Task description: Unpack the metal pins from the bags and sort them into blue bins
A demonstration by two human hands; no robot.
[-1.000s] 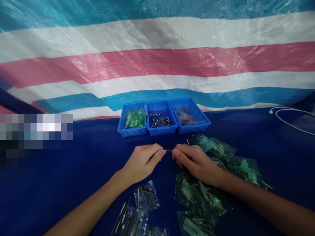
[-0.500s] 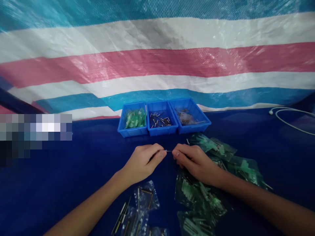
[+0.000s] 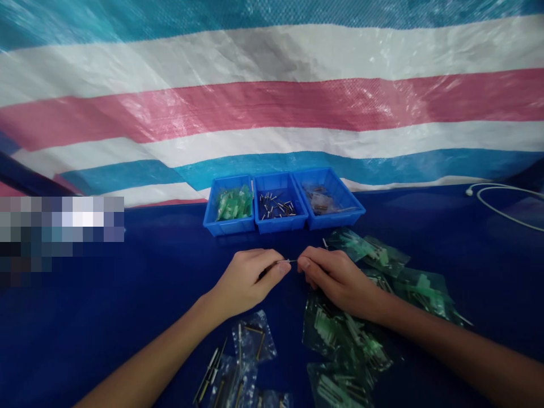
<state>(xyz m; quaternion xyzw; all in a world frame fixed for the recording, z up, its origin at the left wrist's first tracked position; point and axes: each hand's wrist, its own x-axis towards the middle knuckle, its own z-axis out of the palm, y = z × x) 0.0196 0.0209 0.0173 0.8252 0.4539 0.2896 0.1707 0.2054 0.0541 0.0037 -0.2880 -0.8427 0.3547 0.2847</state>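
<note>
A thin metal rod [image 3: 293, 260] spans the small gap between my two hands, in front of the blue bins. My left hand [image 3: 255, 280] pinches its left end between thumb and forefinger. Its right end is closed in the fingers of my right hand [image 3: 335, 277]. Below my left hand lie clear bags [image 3: 255, 337] with brass-coloured and dark pieces, with loose thin rods [image 3: 210, 371] beside them. Green-tinted bags [image 3: 331, 328] of parts lie under and below my right hand.
Three blue bins stand in a row: one with green packets [image 3: 233, 204], one with short metal pieces [image 3: 278, 207], one with clear bags [image 3: 321, 201]. A white cable [image 3: 488, 207] lies at right. Behind hangs a striped sheet [image 3: 272, 105].
My left thumb and forefinger have shifted slightly right along the rod, narrowing the gap between the hands. My right hand has barely moved.
</note>
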